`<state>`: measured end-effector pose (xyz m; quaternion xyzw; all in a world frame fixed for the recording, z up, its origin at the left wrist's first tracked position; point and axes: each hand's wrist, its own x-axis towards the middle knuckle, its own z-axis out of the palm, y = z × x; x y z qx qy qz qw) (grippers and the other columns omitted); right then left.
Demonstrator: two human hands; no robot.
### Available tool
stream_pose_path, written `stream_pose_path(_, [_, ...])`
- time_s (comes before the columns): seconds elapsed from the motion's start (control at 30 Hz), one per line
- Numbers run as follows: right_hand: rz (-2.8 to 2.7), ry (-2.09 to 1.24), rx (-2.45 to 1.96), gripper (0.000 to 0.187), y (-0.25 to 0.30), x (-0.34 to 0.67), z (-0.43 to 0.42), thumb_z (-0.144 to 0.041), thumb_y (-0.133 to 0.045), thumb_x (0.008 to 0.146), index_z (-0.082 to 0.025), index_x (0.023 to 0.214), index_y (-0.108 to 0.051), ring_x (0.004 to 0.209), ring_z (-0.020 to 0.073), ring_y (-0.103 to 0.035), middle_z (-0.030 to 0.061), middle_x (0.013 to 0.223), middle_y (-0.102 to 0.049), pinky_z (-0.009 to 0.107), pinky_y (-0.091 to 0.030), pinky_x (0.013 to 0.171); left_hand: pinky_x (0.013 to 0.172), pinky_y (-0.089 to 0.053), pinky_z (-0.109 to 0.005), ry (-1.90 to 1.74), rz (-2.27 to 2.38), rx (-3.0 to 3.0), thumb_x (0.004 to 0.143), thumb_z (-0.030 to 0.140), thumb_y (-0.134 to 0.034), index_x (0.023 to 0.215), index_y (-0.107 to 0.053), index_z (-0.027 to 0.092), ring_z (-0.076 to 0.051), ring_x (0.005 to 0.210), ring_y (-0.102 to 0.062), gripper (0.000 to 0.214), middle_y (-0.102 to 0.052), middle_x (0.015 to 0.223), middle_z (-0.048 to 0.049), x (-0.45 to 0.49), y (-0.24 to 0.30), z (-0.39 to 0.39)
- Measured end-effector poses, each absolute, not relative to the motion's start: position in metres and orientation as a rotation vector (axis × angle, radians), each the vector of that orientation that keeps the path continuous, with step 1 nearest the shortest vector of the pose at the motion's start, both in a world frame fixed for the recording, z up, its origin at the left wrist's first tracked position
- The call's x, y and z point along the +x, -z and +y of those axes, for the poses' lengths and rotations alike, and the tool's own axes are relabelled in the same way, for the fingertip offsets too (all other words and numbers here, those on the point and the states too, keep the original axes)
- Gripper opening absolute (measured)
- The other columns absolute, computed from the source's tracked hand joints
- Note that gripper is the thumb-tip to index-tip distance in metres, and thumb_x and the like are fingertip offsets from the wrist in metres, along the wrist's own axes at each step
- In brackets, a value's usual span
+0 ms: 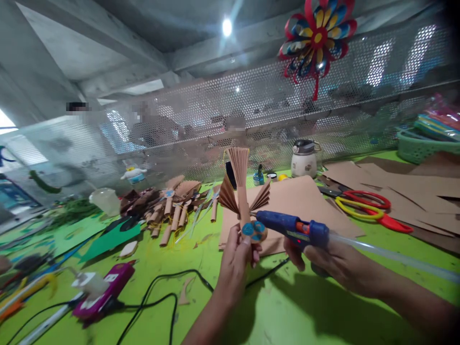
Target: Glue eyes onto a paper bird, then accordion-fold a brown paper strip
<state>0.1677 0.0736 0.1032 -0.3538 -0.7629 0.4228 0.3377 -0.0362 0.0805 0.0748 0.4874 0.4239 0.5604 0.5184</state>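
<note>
My left hand point(239, 249) is closed around the lower end of a brown paper fish craft point(243, 199). The craft has a rolled tube body, a pleated fan tail pointing up, pleated fins at both sides and blue-painted round eyes near my fingers. In my right hand point(332, 263) is a blue hot glue gun point(293, 225), with a clear glue stick point(391, 256) sticking out behind it. The gun's nozzle points left and meets or nearly meets the craft beside the right fin; exact contact I cannot tell. Brown paper sheets point(298, 196) lie behind my hands.
Similar paper crafts point(176, 206) are piled at left. Red and yellow scissors point(370, 206) lie at right, near cut paper point(402, 187). A purple power strip point(104, 292) with black cables point(161, 275) sits front left. A white bottle point(304, 160) stands before the perforated metal screen point(215, 115).
</note>
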Motion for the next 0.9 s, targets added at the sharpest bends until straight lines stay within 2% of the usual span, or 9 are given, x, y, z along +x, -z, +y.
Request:
stream_pose_path(0.1, [-1.958,-1.125,-0.944,0.055,-0.105,0.1641,0.0725,-0.066,-0.036,0.084,-0.016,0.086,-0.058,0.053,0.0107,-0.044,0.0034,0.066,-0.053,0.022,-0.038,0.047,0.046,-0.033,-0.021,-1.327,1.036,1.195,0.08,0.04,-0.053,0.096,-0.052,0.019,-0.011,0.051,-0.047,0.027,-0.058,0.067,-0.0035,-0.0348,-0.0754,0.0792])
stream_pose_path(0.33, [-1.983,-1.111,-0.982,0.056,-0.1028,0.1639,0.0749,-0.066,-0.032,0.085,-0.016,0.075,-0.053,0.053,0.0101,-0.043,0.002,0.062,-0.048,0.022,-0.036,0.047,0.045,-0.034,-0.024,-1.293,1.032,1.212,0.08,0.044,-0.053,0.097,-0.053,0.02,-0.015,0.051,-0.048,0.029,-0.059,0.068,-0.0062,-0.0355,-0.0727,0.0785])
stream_pose_path(0.57, [-2.035,-1.072,-1.006,0.059,-0.1049,0.1637,0.0754,-0.067,-0.029,0.086,-0.016,0.069,-0.053,0.053,0.0108,-0.045,0.0032,0.061,-0.05,0.022,-0.038,0.049,0.046,-0.034,-0.021,-1.26,1.036,1.21,0.083,0.041,-0.049,0.098,-0.048,0.02,-0.012,0.052,-0.048,0.027,-0.059,0.07,-0.0034,-0.0363,-0.0733,0.0787])
stream_pose_path(0.9, [-1.993,-1.026,-0.989,0.053,-0.1019,0.1602,0.0758,-0.062,-0.034,0.086,-0.016,0.068,-0.053,0.051,0.0102,-0.044,0.0013,0.058,-0.049,0.021,-0.038,0.047,0.045,-0.032,-0.02,-1.225,1.031,1.198,0.082,0.041,-0.049,0.098,-0.05,0.019,-0.01,0.05,-0.046,0.028,-0.059,0.069,-0.0024,-0.0371,-0.0758,0.0773])
